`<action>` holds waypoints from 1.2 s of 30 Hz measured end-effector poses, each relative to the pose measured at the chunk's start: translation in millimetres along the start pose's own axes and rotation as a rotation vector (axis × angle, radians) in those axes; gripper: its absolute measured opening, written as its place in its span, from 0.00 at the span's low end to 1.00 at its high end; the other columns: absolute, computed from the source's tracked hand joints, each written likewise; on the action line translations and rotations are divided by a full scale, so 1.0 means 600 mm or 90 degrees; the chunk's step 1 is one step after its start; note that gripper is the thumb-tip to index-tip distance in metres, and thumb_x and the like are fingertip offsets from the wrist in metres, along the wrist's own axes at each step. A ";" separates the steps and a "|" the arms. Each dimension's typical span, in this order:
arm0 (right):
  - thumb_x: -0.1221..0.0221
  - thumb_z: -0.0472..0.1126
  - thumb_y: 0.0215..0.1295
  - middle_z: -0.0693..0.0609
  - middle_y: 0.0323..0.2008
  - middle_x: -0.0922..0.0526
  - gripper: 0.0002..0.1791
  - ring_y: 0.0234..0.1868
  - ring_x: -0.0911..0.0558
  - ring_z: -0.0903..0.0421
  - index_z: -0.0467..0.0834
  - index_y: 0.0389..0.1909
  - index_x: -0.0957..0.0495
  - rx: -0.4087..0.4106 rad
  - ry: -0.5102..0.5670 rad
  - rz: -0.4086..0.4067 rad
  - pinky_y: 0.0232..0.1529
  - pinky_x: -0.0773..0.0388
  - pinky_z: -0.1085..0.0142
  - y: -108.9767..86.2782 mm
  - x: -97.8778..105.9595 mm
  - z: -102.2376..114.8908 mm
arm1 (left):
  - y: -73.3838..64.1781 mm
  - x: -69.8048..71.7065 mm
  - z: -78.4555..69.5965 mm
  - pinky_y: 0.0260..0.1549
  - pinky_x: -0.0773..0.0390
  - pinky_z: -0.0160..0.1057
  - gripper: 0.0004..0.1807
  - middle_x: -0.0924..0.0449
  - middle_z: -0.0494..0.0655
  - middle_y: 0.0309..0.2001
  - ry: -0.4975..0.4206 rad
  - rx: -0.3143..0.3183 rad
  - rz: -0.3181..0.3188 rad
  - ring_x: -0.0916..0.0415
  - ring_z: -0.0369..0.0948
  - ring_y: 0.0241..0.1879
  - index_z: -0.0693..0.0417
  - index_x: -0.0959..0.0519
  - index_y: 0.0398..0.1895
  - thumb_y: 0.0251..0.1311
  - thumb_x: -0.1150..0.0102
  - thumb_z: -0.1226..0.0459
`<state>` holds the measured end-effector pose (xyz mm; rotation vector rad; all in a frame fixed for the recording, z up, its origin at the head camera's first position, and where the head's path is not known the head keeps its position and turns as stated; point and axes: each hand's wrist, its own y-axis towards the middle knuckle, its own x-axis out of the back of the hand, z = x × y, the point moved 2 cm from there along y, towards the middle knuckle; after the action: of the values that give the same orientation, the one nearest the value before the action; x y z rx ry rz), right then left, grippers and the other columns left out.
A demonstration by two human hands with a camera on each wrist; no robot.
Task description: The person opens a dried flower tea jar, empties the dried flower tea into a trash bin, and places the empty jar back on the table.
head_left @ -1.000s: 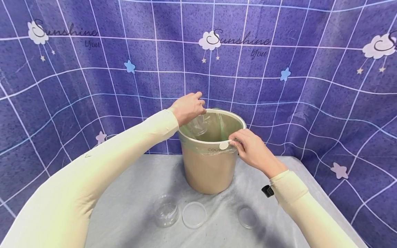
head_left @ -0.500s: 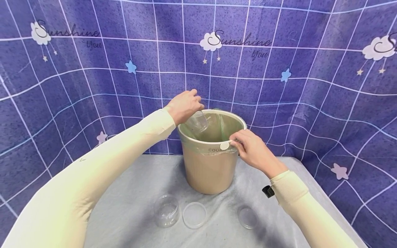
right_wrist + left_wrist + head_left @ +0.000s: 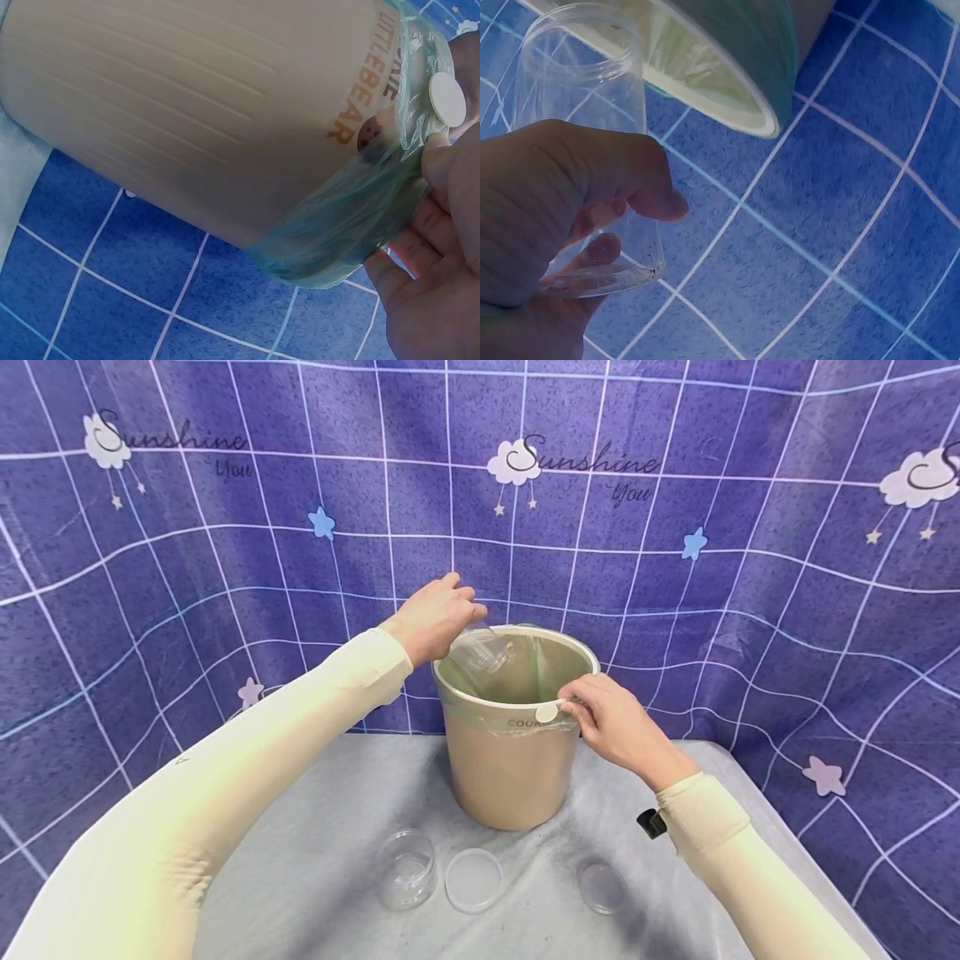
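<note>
My left hand (image 3: 438, 617) grips a clear plastic jar (image 3: 585, 82), tipped with its mouth over the inside of a beige trash can (image 3: 510, 777). A few dark specks cling near the jar's base in the left wrist view. A thin green bag (image 3: 330, 217) lines the can and folds down over its rim. At the can's front right, my right hand (image 3: 618, 718) pinches the rim, thumb outside beside a round white tab (image 3: 448, 99). Some of the right fingers are hidden behind the rim in the head view.
On the grey-covered table (image 3: 315, 827), in front of the can, stand an open clear jar (image 3: 407, 870), a translucent lid (image 3: 474, 880) and another clear lid (image 3: 602, 887). A blue gridded curtain (image 3: 360, 560) hangs close behind and at both sides.
My left hand has drawn slightly left and up, and the jar in it has tilted so more of it shows above the rim. The right hand keeps its hold on the can.
</note>
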<state>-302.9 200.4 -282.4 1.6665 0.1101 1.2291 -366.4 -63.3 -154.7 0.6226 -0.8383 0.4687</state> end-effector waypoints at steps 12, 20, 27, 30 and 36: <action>0.37 0.36 0.71 0.52 0.37 0.16 0.01 0.42 0.21 0.52 0.43 0.39 0.18 0.004 0.000 -0.003 0.45 0.23 0.55 0.001 -0.002 -0.001 | -0.018 -0.003 0.016 0.55 0.25 0.53 0.28 0.17 0.56 0.49 -0.077 0.052 -0.021 0.27 0.58 0.51 0.51 0.16 0.54 0.46 0.29 0.76; 0.38 0.36 0.71 0.51 0.37 0.16 0.01 0.42 0.21 0.52 0.42 0.39 0.18 0.004 -0.002 -0.004 0.44 0.24 0.55 0.000 -0.002 -0.001 | -0.029 -0.003 0.022 0.53 0.25 0.54 0.26 0.17 0.56 0.47 -0.107 0.055 -0.056 0.25 0.59 0.48 0.53 0.17 0.50 0.44 0.32 0.76; 0.37 0.35 0.70 0.52 0.36 0.16 0.01 0.41 0.21 0.52 0.41 0.39 0.19 0.002 -0.001 -0.002 0.44 0.24 0.55 0.001 -0.003 0.000 | -0.040 0.000 0.025 0.51 0.24 0.55 0.26 0.17 0.57 0.47 -0.132 0.077 -0.063 0.24 0.59 0.47 0.54 0.17 0.53 0.45 0.32 0.74; 0.38 0.36 0.71 0.52 0.36 0.16 0.01 0.41 0.21 0.52 0.42 0.39 0.18 0.001 0.001 0.000 0.44 0.24 0.55 0.001 -0.003 0.001 | -0.046 -0.001 0.027 0.50 0.24 0.55 0.27 0.17 0.57 0.45 -0.139 0.083 -0.076 0.24 0.59 0.46 0.55 0.17 0.53 0.44 0.26 0.69; 0.37 0.35 0.71 0.52 0.36 0.16 0.01 0.41 0.21 0.52 0.42 0.39 0.18 0.008 0.002 -0.003 0.44 0.24 0.55 0.001 -0.003 0.000 | -0.056 -0.001 0.034 0.50 0.25 0.55 0.30 0.17 0.58 0.45 -0.160 0.093 -0.099 0.24 0.60 0.45 0.56 0.18 0.51 0.39 0.21 0.64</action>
<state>-304.0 198.8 -283.4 1.6736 0.1241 1.2298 -357.2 -101.7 -155.7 0.8883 -0.9897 0.3149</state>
